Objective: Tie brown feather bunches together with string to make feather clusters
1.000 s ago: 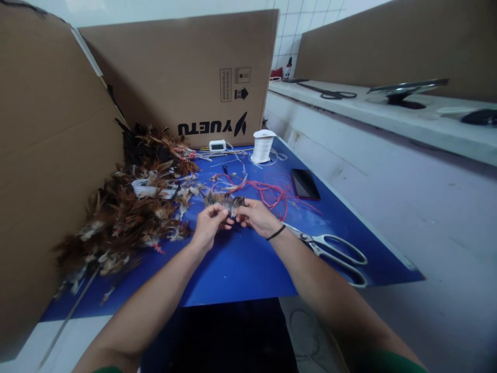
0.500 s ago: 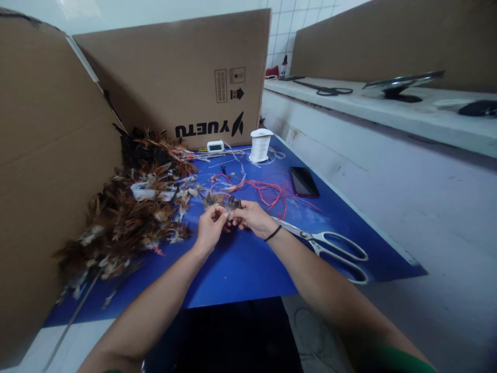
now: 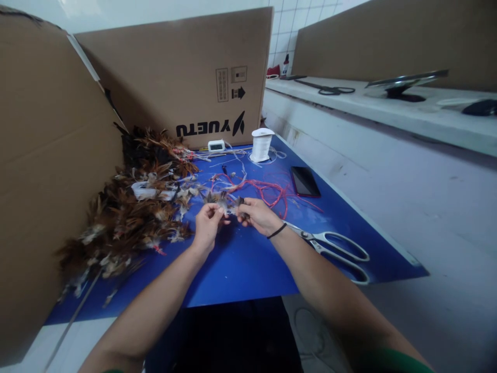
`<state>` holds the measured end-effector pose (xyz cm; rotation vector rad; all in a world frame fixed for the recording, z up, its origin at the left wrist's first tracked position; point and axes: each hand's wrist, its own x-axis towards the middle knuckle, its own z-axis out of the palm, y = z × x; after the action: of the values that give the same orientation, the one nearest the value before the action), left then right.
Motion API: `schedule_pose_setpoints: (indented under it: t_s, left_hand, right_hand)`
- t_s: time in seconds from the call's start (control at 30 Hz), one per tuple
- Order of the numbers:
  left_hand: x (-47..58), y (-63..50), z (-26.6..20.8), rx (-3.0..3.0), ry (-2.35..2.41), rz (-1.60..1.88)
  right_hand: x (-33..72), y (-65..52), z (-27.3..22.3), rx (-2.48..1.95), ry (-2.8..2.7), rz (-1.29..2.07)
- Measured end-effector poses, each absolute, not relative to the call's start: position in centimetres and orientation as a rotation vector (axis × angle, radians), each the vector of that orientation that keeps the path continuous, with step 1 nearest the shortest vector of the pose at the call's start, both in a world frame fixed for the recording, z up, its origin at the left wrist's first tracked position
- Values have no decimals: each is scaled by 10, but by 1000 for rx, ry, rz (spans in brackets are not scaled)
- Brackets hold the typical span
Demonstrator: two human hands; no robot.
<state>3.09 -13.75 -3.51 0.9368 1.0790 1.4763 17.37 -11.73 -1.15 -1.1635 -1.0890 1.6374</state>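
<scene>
Both hands work close together over the blue tabletop [image 3: 248,264]. My left hand [image 3: 207,224] pinches a small tuft of grey-brown feathers [image 3: 218,199] between thumb and fingertips. Just to its right, my right hand [image 3: 259,216] is closed on another dark feather tuft [image 3: 241,203]; some of it sticks out past the fingers. Something pale shows in the narrow gap between the two hands, too small to make out. A large heap of brown feather bunches [image 3: 128,207] lies to the left. Large scissors [image 3: 322,243] rest partly behind my right wrist.
Pink cord [image 3: 267,187] lies loose beyond the hands. A white spool [image 3: 261,145], a small white device with a display [image 3: 216,146] and a phone [image 3: 305,181] are farther back. Cardboard panels [image 3: 166,77] border the back and left; a white ledge [image 3: 388,96] runs along the right.
My hands have drawn slightly apart, the right moving right and the left a little left. A gap with a pale bit in it now shows between them.
</scene>
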Motion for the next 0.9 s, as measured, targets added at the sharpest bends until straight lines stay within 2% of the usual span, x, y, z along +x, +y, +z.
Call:
schedule_pose_setpoints:
  t_s: [0.13, 0.3, 0.37, 0.43, 0.57, 0.63, 0.9]
  left_hand:
    - [29, -137, -35, 878, 1045, 1466]
    - [28, -139, -34, 852, 975, 1362]
    - [28, -140, -33, 854, 961, 1341]
    - [29, -141, -33, 855, 949, 1329]
    - [30, -142, -33, 887, 936, 1284]
    - [30, -144, -32, 908, 940, 1262]
    - [29, -145, -31, 919, 977, 1215]
  right_hand:
    - [182, -115, -14, -1309, -1370, 1415]
    - [189, -116, -18, -1392, -1822, 559]
    - [188, -117, -16, -1294, -1823, 398]
    - [185, -119, -15, -1216, -1808, 478]
    - [177, -123, -13, -1141, -1683, 1063]
    - [174, -126, -12, -1097, -1588, 1246]
    - [173, -125, -16, -1085, -1374, 1430]
